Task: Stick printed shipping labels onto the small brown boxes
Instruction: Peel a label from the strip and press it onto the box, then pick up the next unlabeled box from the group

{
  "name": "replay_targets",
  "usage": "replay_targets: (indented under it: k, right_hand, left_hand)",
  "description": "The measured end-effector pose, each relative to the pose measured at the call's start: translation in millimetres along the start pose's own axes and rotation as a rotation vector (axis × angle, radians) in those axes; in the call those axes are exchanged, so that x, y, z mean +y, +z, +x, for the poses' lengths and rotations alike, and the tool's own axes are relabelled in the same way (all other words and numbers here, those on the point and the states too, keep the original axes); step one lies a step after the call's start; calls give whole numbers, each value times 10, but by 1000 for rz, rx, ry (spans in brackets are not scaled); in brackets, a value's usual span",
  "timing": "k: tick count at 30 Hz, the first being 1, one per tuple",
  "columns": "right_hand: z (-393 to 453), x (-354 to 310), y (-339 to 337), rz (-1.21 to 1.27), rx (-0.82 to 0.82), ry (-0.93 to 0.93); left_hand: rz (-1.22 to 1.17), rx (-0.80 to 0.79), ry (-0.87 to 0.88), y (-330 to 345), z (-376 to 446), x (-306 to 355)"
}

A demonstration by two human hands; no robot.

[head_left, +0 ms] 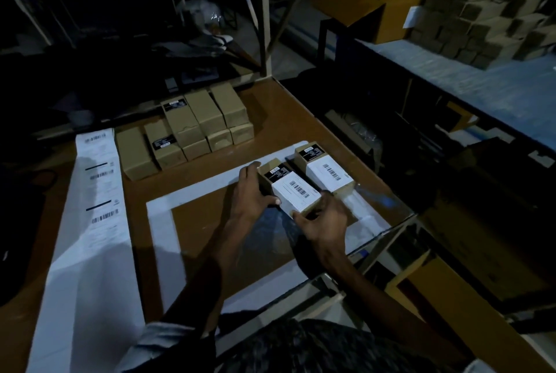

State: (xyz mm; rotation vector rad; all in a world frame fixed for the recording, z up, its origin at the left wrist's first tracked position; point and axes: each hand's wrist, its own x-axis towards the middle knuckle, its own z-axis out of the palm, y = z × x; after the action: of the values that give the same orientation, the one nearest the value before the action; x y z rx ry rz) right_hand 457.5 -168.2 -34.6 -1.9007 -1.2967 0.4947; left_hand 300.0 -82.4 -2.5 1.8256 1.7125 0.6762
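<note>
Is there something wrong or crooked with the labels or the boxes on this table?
Nothing clearly stands out. The white label on the box between the left hand and right hand lies square to its edges, as on the labelled box beside it. The label strip lies flat.

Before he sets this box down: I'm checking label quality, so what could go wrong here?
1. The shipping label wraps the box edge under the left hand and right hand; it may crease.
2. The labelled box sits close beside; a nudge could shift it.
3. Dim light may hide a skewed label.
</note>
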Motion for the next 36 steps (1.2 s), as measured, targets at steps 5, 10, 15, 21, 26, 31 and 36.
replay_targets:
  k: [5,10,15,21,26,31,36]
  right_hand:
    - [56,85,-112,-287,-94,-7]
    - [124,32,-264,-440,-99,-66]
    - [185,25,-367,-470,-171,-89]
    - [277,-60,-439,-376,-215,-276]
    - [388,-155,-377,-300,-260,-421]
    - [535,-381,-150,-214,-379,-452]
    - [820,-801,258,-47,-439,-434]
  left_hand:
    - [-109,-52,-21,128,131,81]
    - [-169,-83,6,258,242,122]
    - [-301,-127,42,320,223,157]
    - [-357,-94,51,384,127,93]
    - [-418,14,-29,283,-34,-66]
    - [-411,110,-99,-21,-188,-379]
    - [-340,226,-122,-508,-118,-745]
